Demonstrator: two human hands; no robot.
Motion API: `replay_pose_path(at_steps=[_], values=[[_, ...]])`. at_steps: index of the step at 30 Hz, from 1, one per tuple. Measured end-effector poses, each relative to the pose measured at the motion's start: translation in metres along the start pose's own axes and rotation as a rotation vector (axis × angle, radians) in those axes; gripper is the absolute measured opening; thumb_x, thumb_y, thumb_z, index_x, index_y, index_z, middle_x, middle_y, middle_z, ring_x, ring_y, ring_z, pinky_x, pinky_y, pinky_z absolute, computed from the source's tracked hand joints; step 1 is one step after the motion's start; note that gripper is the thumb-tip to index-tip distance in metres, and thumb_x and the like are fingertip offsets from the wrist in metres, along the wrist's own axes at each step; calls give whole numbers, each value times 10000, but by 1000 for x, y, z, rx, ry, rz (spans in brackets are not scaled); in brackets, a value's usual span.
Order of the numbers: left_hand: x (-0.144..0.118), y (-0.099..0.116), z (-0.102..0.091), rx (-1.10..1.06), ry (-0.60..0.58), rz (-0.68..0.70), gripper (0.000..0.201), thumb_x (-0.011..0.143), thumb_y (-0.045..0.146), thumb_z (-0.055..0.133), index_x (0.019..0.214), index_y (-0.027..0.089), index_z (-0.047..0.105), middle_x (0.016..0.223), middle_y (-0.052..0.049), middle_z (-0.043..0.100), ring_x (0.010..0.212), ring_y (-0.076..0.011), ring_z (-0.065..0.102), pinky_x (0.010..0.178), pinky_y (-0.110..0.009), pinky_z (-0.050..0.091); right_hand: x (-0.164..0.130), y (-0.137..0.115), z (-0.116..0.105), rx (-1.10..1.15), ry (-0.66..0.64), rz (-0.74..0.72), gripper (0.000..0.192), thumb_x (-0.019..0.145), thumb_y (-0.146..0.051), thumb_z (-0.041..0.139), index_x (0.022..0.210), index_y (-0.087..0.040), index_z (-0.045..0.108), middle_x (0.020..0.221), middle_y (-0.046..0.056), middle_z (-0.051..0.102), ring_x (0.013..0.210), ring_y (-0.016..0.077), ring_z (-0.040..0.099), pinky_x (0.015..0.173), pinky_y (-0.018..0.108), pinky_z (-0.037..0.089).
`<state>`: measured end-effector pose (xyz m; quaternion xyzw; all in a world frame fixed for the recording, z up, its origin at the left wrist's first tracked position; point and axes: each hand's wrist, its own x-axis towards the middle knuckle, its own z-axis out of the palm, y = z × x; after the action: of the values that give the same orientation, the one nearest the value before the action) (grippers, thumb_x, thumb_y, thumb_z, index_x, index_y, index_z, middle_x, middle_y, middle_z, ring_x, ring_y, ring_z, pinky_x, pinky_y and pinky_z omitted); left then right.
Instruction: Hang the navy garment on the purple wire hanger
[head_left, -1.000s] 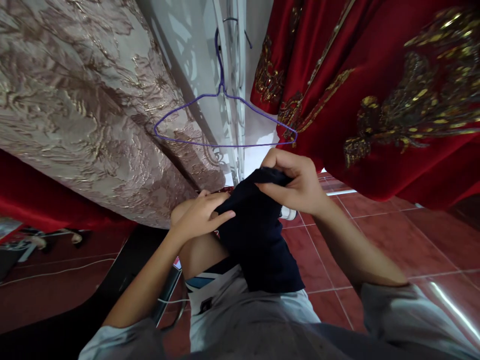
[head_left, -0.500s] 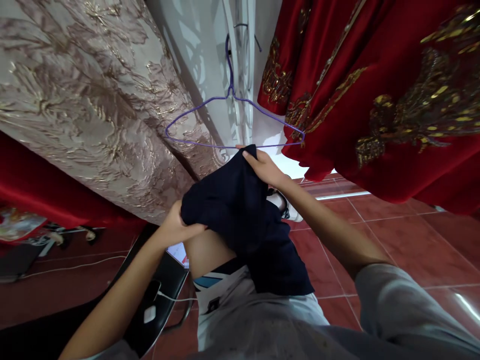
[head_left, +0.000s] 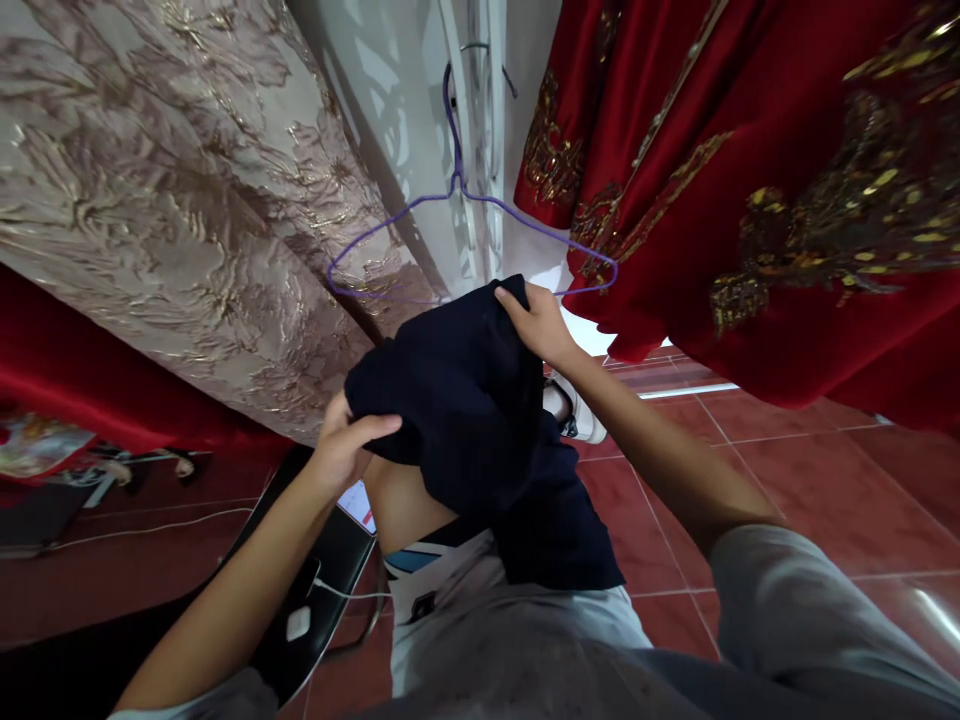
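A dark navy garment [head_left: 465, 420] hangs over my lap and knee, stretched between both hands. My left hand [head_left: 341, 450] grips its lower left edge. My right hand [head_left: 541, 322] holds its upper edge, raised close under the bottom wire of a purple wire hanger [head_left: 457, 190]. The hanger hangs bare from a white frame [head_left: 480, 140].
A beige embossed garment [head_left: 165, 190] hangs at the left and a red gold-embroidered garment [head_left: 750, 170] at the right, both crowding the hanger. Below is red tiled floor [head_left: 750, 470], a black chair seat [head_left: 330, 560] with a phone and white cable, and a white shoe [head_left: 574, 415].
Both hands lifted the navy garment from my knee and spread it wider; the right hand rose to the hanger's bottom wire, the left moved out to the left edge.
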<state>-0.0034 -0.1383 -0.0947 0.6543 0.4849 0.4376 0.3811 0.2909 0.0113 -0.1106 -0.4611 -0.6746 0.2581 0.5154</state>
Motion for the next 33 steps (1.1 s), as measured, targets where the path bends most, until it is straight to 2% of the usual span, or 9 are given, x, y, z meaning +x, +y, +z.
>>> replay_pose_path(at_steps=[4, 9, 12, 15, 19, 22, 25, 29, 33], values=[[10, 13, -17, 207, -184, 60, 561, 1020, 594, 337, 882, 228, 739, 868, -94, 768, 1013, -350, 744, 1093, -644, 513, -15, -7, -31, -108, 98, -40, 474, 915, -463, 568, 581, -224, 331, 556, -17, 371, 552, 108, 347, 567, 316, 282], [26, 0, -31, 951, -519, 112, 342, 957, 428, 536, 769, 193, 698, 978, -109, 768, 1105, -360, 687, 1223, -809, 35, -31, -26, -79, -162, 145, -67, 455, 834, -325, 642, 544, -215, 308, 548, -26, 292, 537, 89, 293, 519, 290, 228], [34, -5, -29, 1113, -441, 135, 280, 981, 341, 458, 1000, 192, 694, 1177, -155, 742, 1227, -394, 626, 1168, -783, 247, -35, -34, -90, -160, 101, -34, 458, 852, -338, 650, 549, -209, 331, 554, -21, 309, 538, 91, 307, 507, 287, 223], [41, 6, -22, 955, -256, 146, 237, 965, 269, 436, 1124, 207, 601, 1055, -99, 715, 1012, -297, 679, 953, -470, 521, -39, -37, -91, -125, 28, -4, 472, 878, -398, 663, 557, -204, 376, 565, -16, 342, 543, 95, 324, 500, 286, 229], [54, 27, -20, 584, 60, 164, 109, 911, 279, 546, 997, 214, 551, 824, 6, 612, 730, -176, 586, 717, -296, 466, -44, -41, -87, -70, -95, 15, 497, 911, -512, 671, 593, -191, 464, 587, -8, 417, 570, 102, 372, 507, 279, 277], [68, 27, -35, 406, 82, 126, 161, 879, 312, 600, 781, 202, 534, 706, 24, 558, 678, -149, 537, 674, -269, 458, -47, -44, -85, -82, -98, 11, 487, 915, -540, 664, 627, -180, 507, 617, -6, 460, 591, 104, 407, 529, 275, 313], [79, 16, -59, 521, 79, 67, 274, 864, 339, 649, 662, 188, 540, 667, 27, 588, 725, -164, 609, 757, -278, 516, -47, -43, -88, -97, -66, 6, 475, 905, -512, 671, 614, -181, 494, 611, -10, 443, 581, 101, 396, 523, 272, 299], [80, 10, -75, 723, 34, 67, 265, 785, 430, 764, 714, 195, 667, 1156, -67, 788, 1178, -357, 702, 1071, -489, 520, -44, -42, -92, -83, -22, 11, 453, 868, -413, 700, 567, -190, 444, 574, -18, 386, 556, 95, 354, 499, 270, 249], [75, 39, -58, 565, 46, 239, 287, 878, 422, 734, 805, 185, 589, 1550, -130, 581, 1472, -350, 522, 1248, -534, 365, -47, -44, -86, -37, -14, 41, 421, 875, -386, 687, 575, -189, 467, 578, -13, 414, 561, 105, 384, 502, 274, 280]])
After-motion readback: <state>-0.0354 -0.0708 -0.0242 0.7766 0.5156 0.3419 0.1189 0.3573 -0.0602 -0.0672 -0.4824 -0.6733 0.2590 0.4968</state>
